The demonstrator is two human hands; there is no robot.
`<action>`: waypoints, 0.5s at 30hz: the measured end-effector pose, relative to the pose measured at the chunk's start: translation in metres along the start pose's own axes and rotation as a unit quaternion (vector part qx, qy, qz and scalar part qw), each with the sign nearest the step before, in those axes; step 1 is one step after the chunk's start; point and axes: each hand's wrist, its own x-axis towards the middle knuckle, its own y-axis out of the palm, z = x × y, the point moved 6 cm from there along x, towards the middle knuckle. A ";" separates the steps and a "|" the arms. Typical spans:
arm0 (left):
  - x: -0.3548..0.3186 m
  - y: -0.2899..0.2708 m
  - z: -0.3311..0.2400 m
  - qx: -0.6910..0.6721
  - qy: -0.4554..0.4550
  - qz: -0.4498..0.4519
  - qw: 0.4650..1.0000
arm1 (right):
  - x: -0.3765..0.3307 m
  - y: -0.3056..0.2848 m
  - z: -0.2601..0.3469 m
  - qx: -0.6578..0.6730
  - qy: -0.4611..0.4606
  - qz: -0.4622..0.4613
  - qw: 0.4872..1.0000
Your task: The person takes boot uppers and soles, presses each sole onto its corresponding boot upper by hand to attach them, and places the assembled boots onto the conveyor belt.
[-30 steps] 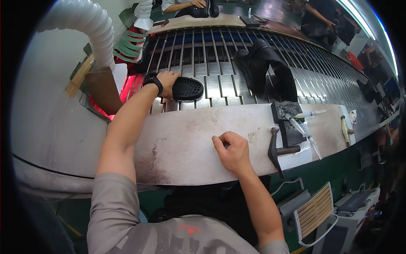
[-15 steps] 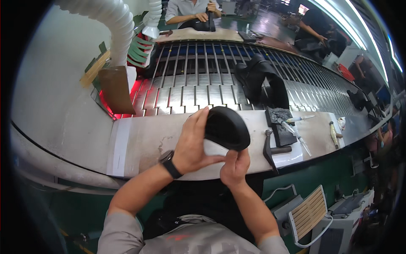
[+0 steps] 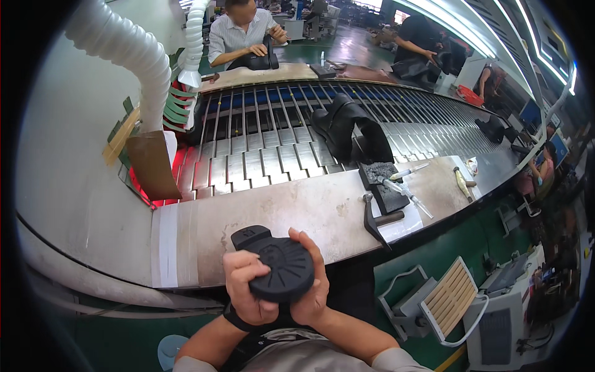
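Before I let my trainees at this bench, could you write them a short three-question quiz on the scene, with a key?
1. True or false: the left hand alone holds the black sole.
2. Which tool lies on the bench, close to the syringes?
A) scissors
B) hammer
C) pliers
3. Fill in: the black boot beyond the bench rests on a slatted ____ surface.

Key:
1. False; the right hand holds it too.
2. B
3. metal
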 end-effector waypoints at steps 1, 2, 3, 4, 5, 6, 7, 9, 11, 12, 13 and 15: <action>-0.005 -0.003 0.000 -0.008 0.015 0.002 1.000 | -0.002 0.001 -0.003 -0.025 -0.002 0.014 1.000; -0.011 -0.003 -0.001 -0.034 0.002 0.013 0.999 | 0.002 0.002 0.001 -0.054 -0.030 -0.006 0.998; -0.016 -0.004 -0.003 -0.061 -0.012 0.023 0.998 | -0.001 0.002 -0.001 -0.058 -0.029 -0.009 0.998; -0.018 -0.006 -0.003 -0.076 -0.027 0.023 0.996 | -0.007 0.002 -0.003 -0.044 -0.028 -0.001 0.999; -0.020 -0.006 -0.003 -0.091 -0.052 0.010 0.994 | -0.007 0.004 -0.004 -0.031 -0.029 0.007 0.999; -0.023 -0.005 -0.003 -0.102 -0.067 0.002 0.993 | -0.007 0.004 -0.002 -0.022 -0.022 -0.018 0.999; -0.025 -0.004 -0.002 -0.113 -0.083 -0.006 0.990 | -0.008 0.002 -0.003 -0.028 -0.023 -0.022 0.999; -0.031 -0.004 0.001 -0.139 -0.108 -0.017 0.984 | -0.012 0.000 -0.008 -0.010 0.014 0.006 1.000; -0.037 -0.004 0.006 -0.165 -0.125 -0.015 0.978 | -0.014 -0.004 -0.010 -0.017 0.018 -0.005 1.000; -0.040 -0.004 0.010 -0.179 -0.147 -0.004 0.973 | -0.018 -0.005 -0.015 -0.025 0.055 0.010 0.998; -0.043 -0.003 0.014 -0.192 -0.168 0.007 0.967 | -0.022 -0.006 -0.020 -0.033 0.093 0.025 0.995; -0.053 0.002 0.023 -0.212 -0.188 0.005 0.959 | -0.024 -0.012 -0.025 -0.039 0.090 0.018 0.995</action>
